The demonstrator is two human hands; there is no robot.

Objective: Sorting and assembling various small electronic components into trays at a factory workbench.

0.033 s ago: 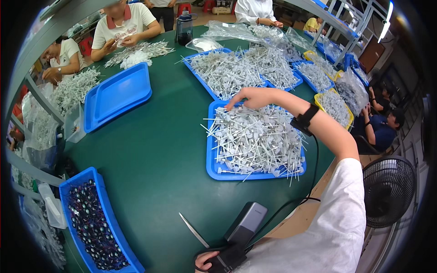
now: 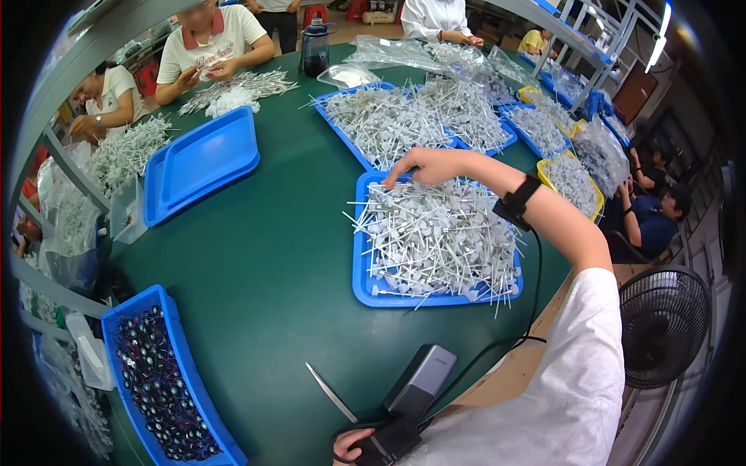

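Observation:
My right hand [image 2: 416,165] reaches over a blue tray [image 2: 360,268] heaped with white plastic sticks [image 2: 443,237]. Its fingertips point down together into the sticks at the tray's far left corner; whether they pinch one is hidden. A black strap [image 2: 518,199] with a cable wraps that wrist. At the bottom edge, my left hand [image 2: 351,446] grips the black handles of scissors [image 2: 332,394], whose blade points up and left over the green table [image 2: 280,256]. A grey box-shaped device [image 2: 423,378] sits beside that hand.
A blue bin [image 2: 124,311] of small dark parts stands near left. Stacked empty blue trays [image 2: 203,161] lie far left. More stick-filled trays [image 2: 388,120] and clear bags [image 2: 404,53] fill the far side. Other people work around the table. A floor fan [image 2: 664,326] stands right.

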